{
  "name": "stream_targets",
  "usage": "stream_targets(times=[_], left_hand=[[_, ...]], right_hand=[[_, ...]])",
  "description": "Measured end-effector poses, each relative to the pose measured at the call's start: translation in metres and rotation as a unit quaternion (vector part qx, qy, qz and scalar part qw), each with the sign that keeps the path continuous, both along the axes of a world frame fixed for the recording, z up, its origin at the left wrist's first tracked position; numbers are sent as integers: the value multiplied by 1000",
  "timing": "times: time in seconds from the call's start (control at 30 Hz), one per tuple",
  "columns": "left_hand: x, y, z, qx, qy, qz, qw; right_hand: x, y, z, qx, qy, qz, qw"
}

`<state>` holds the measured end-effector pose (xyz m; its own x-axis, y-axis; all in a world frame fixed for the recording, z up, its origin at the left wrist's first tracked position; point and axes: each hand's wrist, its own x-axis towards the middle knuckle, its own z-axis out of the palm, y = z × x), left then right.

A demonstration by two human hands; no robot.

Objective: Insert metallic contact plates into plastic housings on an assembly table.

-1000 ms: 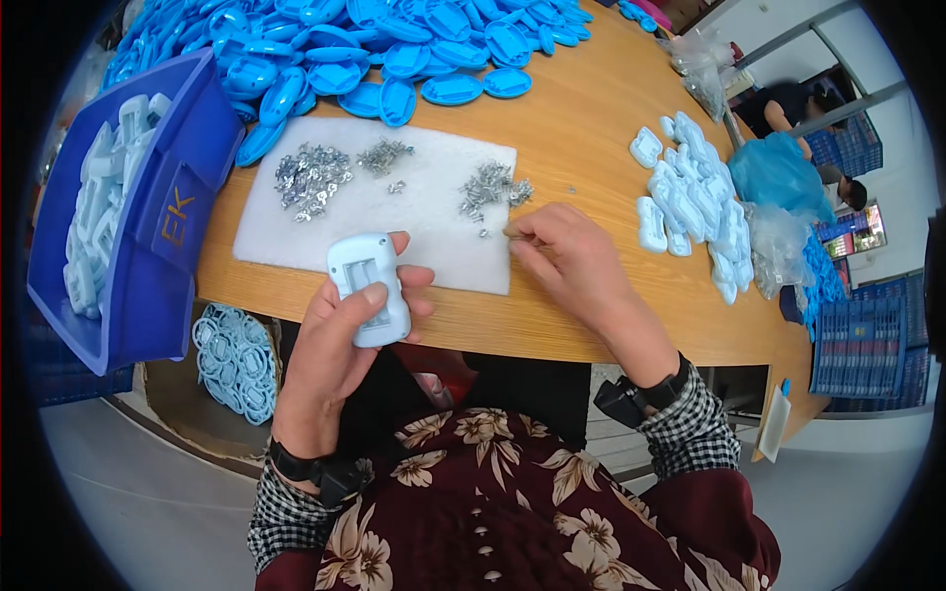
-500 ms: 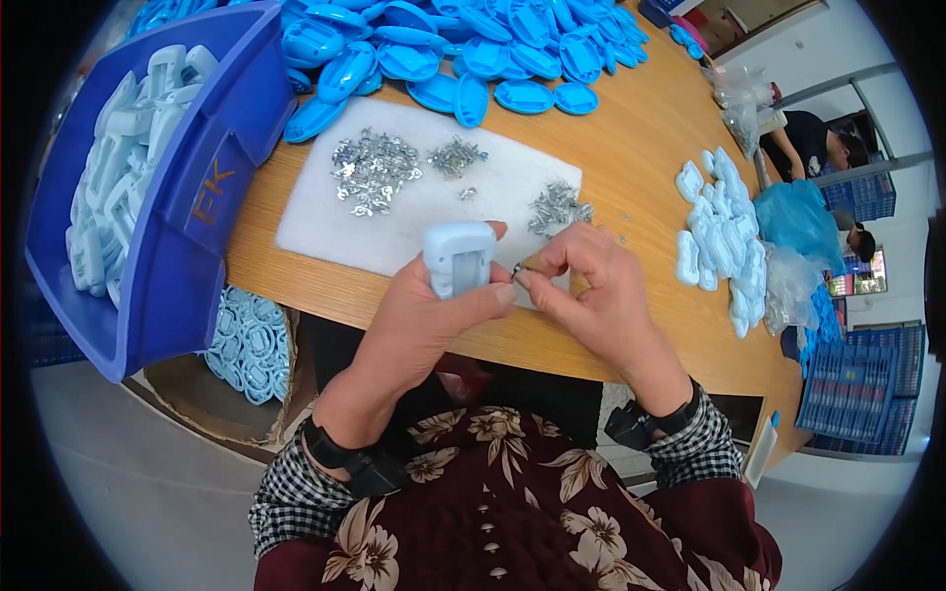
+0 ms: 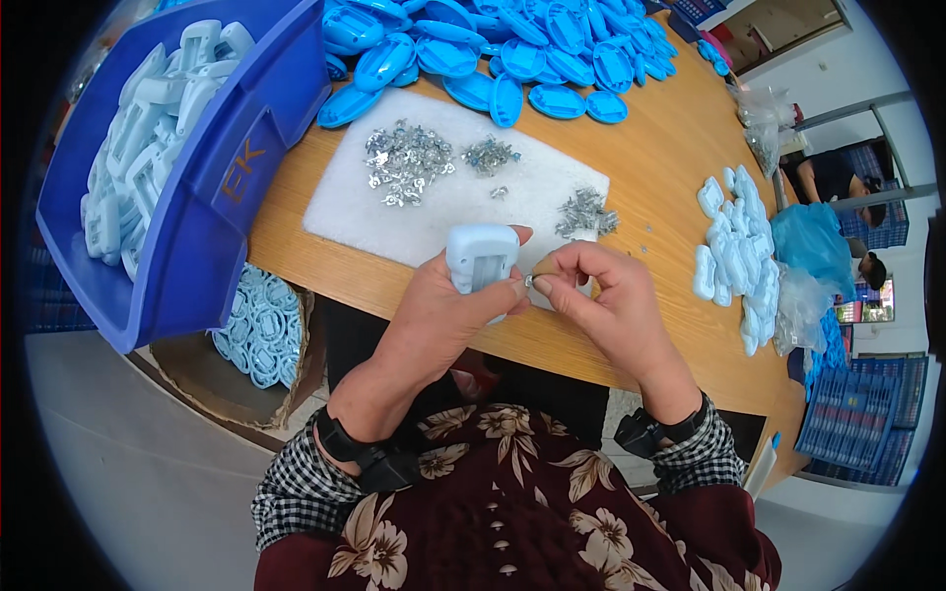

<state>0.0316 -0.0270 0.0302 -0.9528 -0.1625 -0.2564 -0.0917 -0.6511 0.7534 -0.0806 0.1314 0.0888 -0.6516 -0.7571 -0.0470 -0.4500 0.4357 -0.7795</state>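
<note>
My left hand (image 3: 434, 310) is closed around a light blue plastic housing (image 3: 482, 238) with a rectangular recess, held upright over the table's near edge. Between the thumb and forefinger of my right hand (image 3: 616, 300) is a tiny metal piece (image 3: 529, 282), close beside the left thumb tip. Its exact shape is too small to make out. Behind both hands lies a white foam pad (image 3: 335, 209). On it are a pile of flat silver metal clips (image 3: 406, 165), a smaller pile of metal parts (image 3: 490, 156) and a third metal pile (image 3: 585, 211) near its right end.
A dark blue bin (image 3: 222, 197) of light blue housings stands at left, above a cardboard box (image 3: 296, 364) of light blue rings. Bright blue oval shells (image 3: 527, 59) heap at the back. More light blue pieces (image 3: 734, 251) and plastic bags (image 3: 803, 310) lie right. A person (image 3: 833, 172) bends beyond.
The whole view has shifted slightly, so the table's things sit further right. My right fingers have come a little closer to the left thumb with the metal piece. Both grips stay the same.
</note>
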Motion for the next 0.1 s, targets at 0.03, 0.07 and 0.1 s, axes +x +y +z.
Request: stream_targets(times=[0.03, 0.07, 0.1], left_hand=[[0, 0, -1, -14, -2, -4, 1000], [0, 1, -2, -20, -2, -7, 1000], [0, 2, -4, -26, -3, -10, 1000]], right_hand=[[-1, 1, 0, 13, -49, -1, 999], [-2, 3, 1, 27, -97, -3, 995], [-4, 4, 2, 41, -145, -5, 989]])
